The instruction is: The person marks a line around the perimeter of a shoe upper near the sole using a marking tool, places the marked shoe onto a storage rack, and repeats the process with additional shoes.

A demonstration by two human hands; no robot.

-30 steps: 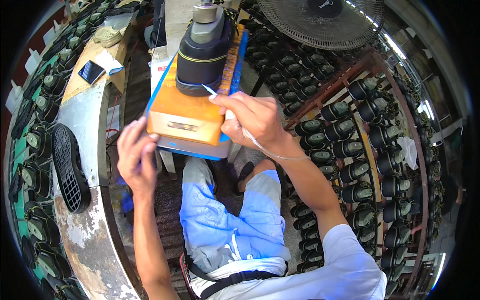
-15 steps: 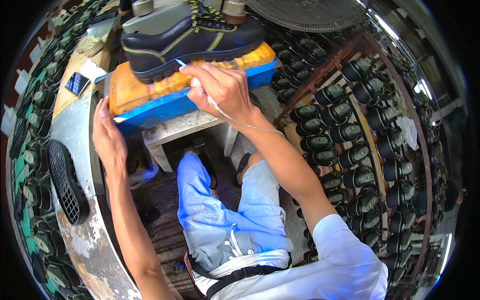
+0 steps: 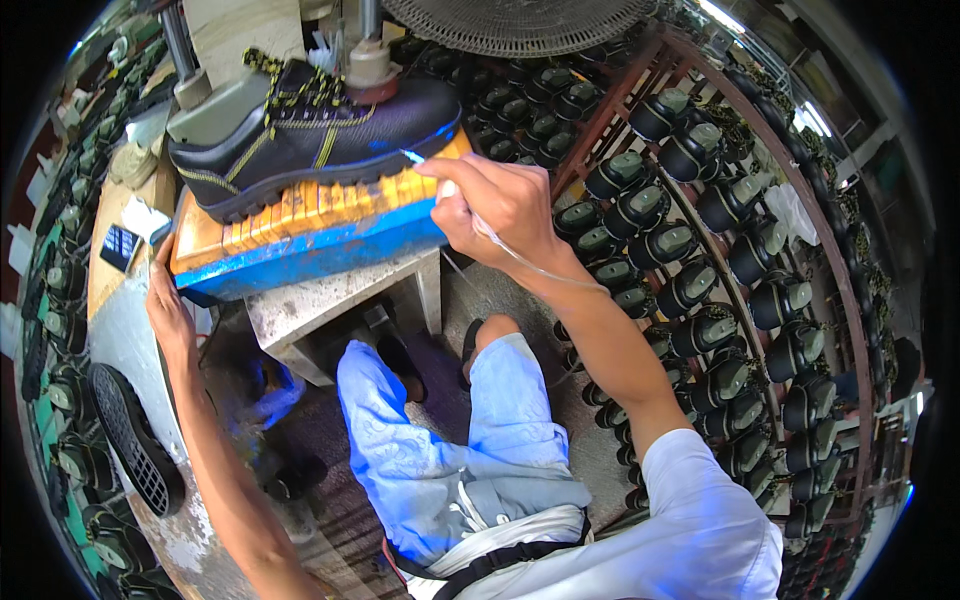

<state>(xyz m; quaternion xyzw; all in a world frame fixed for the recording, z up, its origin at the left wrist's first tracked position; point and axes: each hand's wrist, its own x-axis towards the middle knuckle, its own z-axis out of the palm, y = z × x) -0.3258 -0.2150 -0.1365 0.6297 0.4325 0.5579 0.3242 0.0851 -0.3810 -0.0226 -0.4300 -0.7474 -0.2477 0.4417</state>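
Note:
A black work shoe (image 3: 360, 135) with yellow stitching and yellow-black laces sits on a ridged yellow pad (image 3: 300, 212) over a blue base (image 3: 320, 262). A grey last (image 3: 215, 115) fills its opening. My right hand (image 3: 500, 210) pinches a thin pen-like tool (image 3: 416, 158) with a clear tube trailing along the wrist. The tool's pale tip is at the seam between upper and sole, near the toe. My left hand (image 3: 172, 312) has its fingers stretched out by the left end of the base, gripping nothing; whether it touches the base is unclear.
Metal press posts (image 3: 370, 65) come down onto the shoe and last. A loose black sole (image 3: 135, 440) and a phone (image 3: 119, 247) lie on the left bench. A rack of shoes (image 3: 690, 260) stands at right, a round fan grille (image 3: 520, 25) at the back.
The tool tip in my right hand has moved right along the sole seam, from mid-shoe toward the toe. My left hand stays beside the base. The whole view has shifted.

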